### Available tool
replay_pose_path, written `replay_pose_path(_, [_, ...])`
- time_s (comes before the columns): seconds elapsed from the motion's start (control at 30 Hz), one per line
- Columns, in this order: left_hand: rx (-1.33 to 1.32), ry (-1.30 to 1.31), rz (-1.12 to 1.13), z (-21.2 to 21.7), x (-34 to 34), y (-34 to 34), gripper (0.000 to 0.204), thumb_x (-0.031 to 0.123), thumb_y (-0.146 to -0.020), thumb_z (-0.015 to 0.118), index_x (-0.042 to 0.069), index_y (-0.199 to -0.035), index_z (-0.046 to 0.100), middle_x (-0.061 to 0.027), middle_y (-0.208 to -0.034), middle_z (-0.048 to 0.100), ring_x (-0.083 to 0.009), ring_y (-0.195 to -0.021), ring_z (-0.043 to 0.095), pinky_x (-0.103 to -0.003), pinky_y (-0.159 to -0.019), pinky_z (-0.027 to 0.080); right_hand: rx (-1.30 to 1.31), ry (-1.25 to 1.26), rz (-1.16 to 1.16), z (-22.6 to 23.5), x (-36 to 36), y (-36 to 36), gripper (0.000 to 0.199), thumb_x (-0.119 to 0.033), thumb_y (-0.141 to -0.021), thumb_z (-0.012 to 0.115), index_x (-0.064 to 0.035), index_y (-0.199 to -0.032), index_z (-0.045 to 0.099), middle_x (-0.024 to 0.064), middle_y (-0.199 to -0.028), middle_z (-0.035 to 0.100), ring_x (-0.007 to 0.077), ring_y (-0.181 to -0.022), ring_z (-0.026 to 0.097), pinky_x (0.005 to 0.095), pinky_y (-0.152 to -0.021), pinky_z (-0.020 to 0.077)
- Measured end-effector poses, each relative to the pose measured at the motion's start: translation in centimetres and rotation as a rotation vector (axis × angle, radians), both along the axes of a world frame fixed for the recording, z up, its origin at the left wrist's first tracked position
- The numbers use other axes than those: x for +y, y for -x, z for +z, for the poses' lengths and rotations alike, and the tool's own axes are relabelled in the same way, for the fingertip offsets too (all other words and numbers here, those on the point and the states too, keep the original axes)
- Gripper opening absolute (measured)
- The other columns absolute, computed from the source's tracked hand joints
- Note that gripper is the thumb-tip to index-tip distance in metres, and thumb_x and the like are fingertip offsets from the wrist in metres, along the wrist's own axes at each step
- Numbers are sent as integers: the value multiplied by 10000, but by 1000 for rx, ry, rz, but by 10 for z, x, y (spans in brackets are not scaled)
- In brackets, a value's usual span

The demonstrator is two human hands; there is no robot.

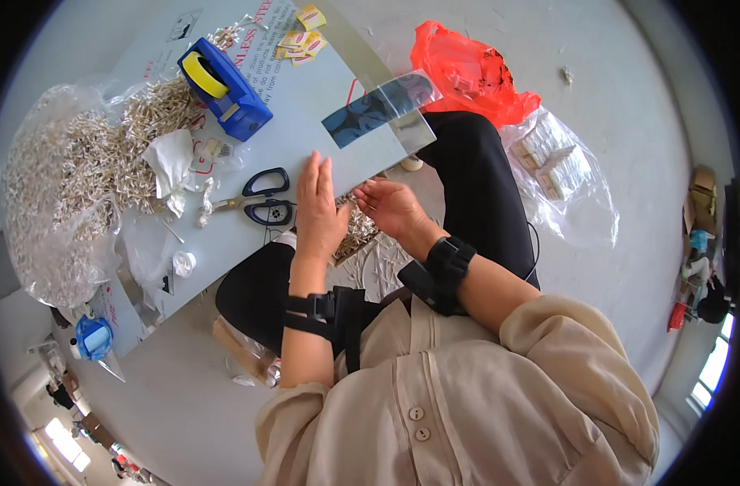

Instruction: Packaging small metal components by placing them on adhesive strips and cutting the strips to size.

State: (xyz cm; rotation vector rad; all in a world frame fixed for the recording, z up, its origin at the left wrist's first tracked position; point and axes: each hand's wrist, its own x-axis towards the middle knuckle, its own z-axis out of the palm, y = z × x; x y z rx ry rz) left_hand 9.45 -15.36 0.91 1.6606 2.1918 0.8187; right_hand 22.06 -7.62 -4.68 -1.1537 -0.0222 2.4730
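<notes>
At the table's near edge, my left hand (320, 212) is held flat with its fingers stretched out together and nothing visible in it. Just to its right, my right hand (394, 212) has its palm turned up and its fingers loosely bent, also with nothing visible in them. Below and between the hands, a box of small pale-tipped sticks (356, 231) shows in part, like cotton swabs. Scissors with dark blue handles (266, 193) lie left of my left hand. Beyond them stands a blue tape dispenser (244, 117) with a yellow roll.
A clear plastic bag (42, 259) bulges with similar sticks at the table's left. Small yellow packets (301, 46) and a dark patterned strip (358, 121) lie farther back. On the floor at right are a red plastic bag (443, 69) and a clear bag of white packs (585, 215).
</notes>
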Motion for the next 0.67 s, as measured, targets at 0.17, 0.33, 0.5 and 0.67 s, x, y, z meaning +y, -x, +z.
replay_pose_path(0.17, [-99,90,-50,9,-16,13,735,28,-688,697,-19,-1324,330,-169,-1417,284,-345,-1319,268,-410,-1085,262,-139,-9,30,28,4,12,193,-223,-823,657,-54,-855,567,62,-866,599,180,-852,582,329,-778,460])
replay_pose_path(0.33, [-186,97,-95,9,-18,20,697,49,-695,699,-32,-1302,367,-173,-1411,302,-330,-1324,269,-396,-1084,266,-562,-627,214,24,4,25,332,-254,-709,790,-50,-597,554,4,-527,494,100,-420,439,258,-374,296])
replay_pose_path(0.5, [-18,100,-114,7,-23,14,718,45,-685,706,-29,-1314,367,-187,-1431,271,-336,-1331,256,-397,-1087,264,-795,-451,150,36,7,46,316,-251,-693,805,-32,-651,581,30,-537,521,108,-410,444,259,-361,305])
replay_pose_path(0.67, [-61,93,-121,4,-26,19,768,39,-672,699,6,-1348,336,-162,-1453,241,-341,-1348,222,-397,-1102,237,-823,-558,288,54,7,43,400,-303,-687,809,34,-733,600,70,-597,561,137,-395,456,276,-363,366])
